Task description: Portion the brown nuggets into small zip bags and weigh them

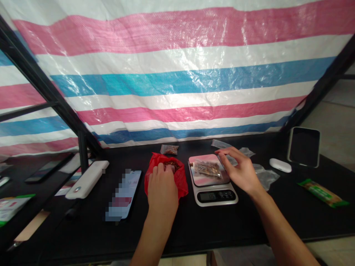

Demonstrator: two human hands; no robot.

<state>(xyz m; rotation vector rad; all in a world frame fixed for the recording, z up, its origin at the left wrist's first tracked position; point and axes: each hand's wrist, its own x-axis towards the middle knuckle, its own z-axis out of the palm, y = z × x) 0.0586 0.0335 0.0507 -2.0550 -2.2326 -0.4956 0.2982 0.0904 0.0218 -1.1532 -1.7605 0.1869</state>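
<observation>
A black worktop (205, 231) runs across the space, its back edge meeting a sloping plastic sheet (180, 59) striped in pink, white and blue, which is creased and shiny with reflected light. Dark bars (52, 99) flank the sheet on both sides, and pale floor (191, 261) shows below the front edge. Around the middle of the worktop, a little towards the back edge, sits an open red bag (182, 181) of small brown pieces; the left hand (163, 184) has its fingertips inside, and I cannot tell whether that grip is closed on anything. Just to the right is a scale (199, 199), a clear packet (208, 169) of similar pieces lying on its plate. The right hand (240, 168) is bent at the plate's back right corner; whether its grip pinches something cannot be made out. A small packet (169, 149) lies behind the red bag, near the back edge, and clear bags (267, 178) lie beyond the right hand. Towards the right end are a white case (280, 165), a dark panel (304, 147) leaning upright and a green snack pack (323, 193). Left of the red bag lie a phone (127, 192) and a white block (88, 180).
</observation>
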